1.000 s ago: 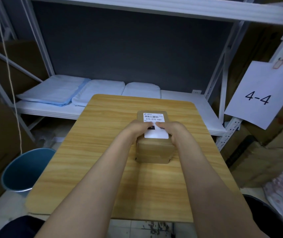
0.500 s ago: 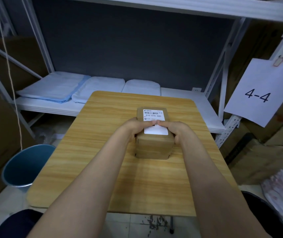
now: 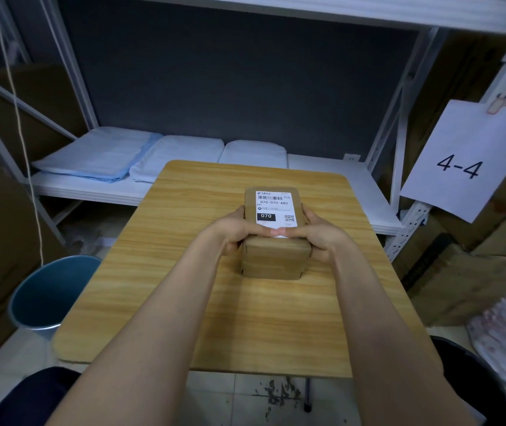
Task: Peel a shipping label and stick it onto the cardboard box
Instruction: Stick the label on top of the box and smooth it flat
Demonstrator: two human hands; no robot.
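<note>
A small brown cardboard box (image 3: 271,259) stands on the wooden table (image 3: 184,272). A white shipping label (image 3: 275,210) with a barcode and "070-070-A80" lies flat on the box's top. My left hand (image 3: 239,230) grips the box's left side and my right hand (image 3: 317,235) grips its right side. Both thumbs meet on the label's near edge, at the front rim of the box top. The near strip of the label is hidden under the thumbs.
A blue bin (image 3: 46,295) stands on the floor left of the table. Behind is a white metal shelf (image 3: 337,173) with folded white and blue bags (image 3: 116,158). A paper sign "4-4" (image 3: 463,161) hangs right. Cardboard boxes (image 3: 476,281) crowd the right side.
My thumbs have slid down the label from its middle to its near edge, uncovering the black "070" block and QR code. The box stays in place between my hands.
</note>
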